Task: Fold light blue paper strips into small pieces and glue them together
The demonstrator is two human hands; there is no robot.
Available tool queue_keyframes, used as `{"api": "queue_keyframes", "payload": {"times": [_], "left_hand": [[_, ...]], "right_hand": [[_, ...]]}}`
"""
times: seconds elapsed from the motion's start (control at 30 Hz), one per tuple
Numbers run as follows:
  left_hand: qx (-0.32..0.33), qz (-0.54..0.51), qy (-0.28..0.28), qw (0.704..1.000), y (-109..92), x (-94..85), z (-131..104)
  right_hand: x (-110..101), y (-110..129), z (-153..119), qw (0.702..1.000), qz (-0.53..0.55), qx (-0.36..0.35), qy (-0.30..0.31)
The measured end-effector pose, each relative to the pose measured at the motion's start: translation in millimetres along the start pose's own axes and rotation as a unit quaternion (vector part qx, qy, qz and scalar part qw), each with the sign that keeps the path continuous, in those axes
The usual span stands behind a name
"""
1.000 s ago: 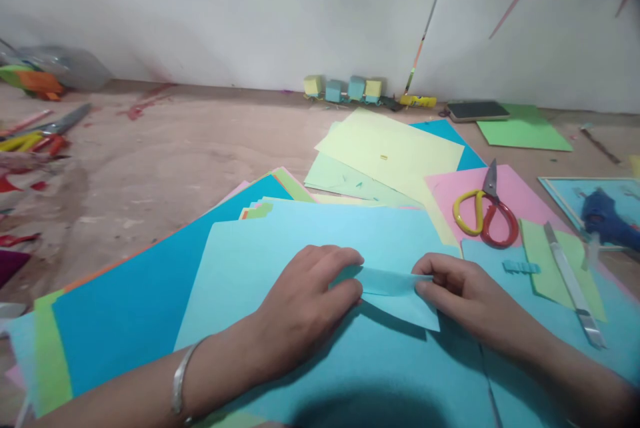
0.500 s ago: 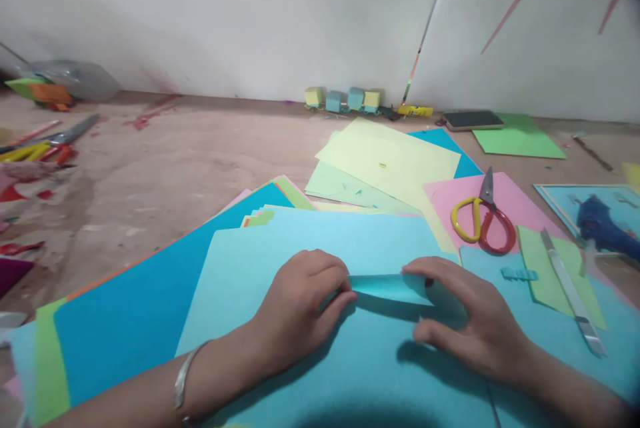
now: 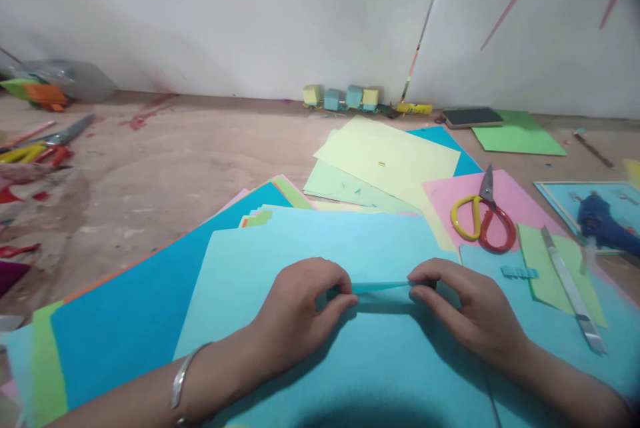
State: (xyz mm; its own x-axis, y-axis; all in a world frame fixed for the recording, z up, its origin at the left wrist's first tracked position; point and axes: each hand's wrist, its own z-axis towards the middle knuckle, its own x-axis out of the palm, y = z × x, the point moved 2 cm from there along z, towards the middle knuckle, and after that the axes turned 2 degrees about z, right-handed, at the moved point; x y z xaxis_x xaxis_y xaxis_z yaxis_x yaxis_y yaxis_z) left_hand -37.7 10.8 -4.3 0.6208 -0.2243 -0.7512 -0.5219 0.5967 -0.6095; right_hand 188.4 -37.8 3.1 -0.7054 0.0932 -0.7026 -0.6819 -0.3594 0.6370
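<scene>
Fingers of our left hand and right hand pinch the folded paper; uneven pressure could crease it crookedly.

The camera sits on my head and looks forward and down across the light-blue sheet, from above its near side. It is close enough that my left hand and right hand show large over that sheet. Beyond the sheet, the view runs on over the tabletop to the white wall, met nearly square. Right of the sheet, it takes in the whole scissors; the glue gun, farther right, is cut off by its edge.
</scene>
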Motion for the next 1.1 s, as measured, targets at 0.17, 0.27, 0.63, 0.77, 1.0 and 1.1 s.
{"api": "queue_keyframes", "payload": {"times": [0.17, 0.27, 0.63, 0.77, 1.0, 1.1], "left_hand": [[-0.036, -0.02, 0.015, 0.999, -3, -1.1, 3], [-0.065, -0.035, 0.011, 0.997, -3, -1.5, 4], [-0.122, -0.088, 0.026, 0.988, 0, -2.2, 4], [-0.116, -0.082, 0.024, 0.99, 0, -1.0, 5], [-0.1, -0.08, 0.026, 0.991, -1, 3.0, 2], [-0.112, -0.077, 0.062, 0.989, -1, 3.8, 1]], "right_hand": [[0, -1, 0, 1.0, 0.011, 0.002, 0.006], [1, -1, 0, 1.0, 0.016, -0.001, 0.005], [3, -6, -4, 1.0, 0.005, -0.023, 0.005], [7, -6, -5, 0.998, 0.007, -0.048, 0.032], [11, -6, -5, 0.997, -0.005, -0.063, 0.05], [13, -8, -5, 0.996, -0.011, -0.06, 0.062]]}}
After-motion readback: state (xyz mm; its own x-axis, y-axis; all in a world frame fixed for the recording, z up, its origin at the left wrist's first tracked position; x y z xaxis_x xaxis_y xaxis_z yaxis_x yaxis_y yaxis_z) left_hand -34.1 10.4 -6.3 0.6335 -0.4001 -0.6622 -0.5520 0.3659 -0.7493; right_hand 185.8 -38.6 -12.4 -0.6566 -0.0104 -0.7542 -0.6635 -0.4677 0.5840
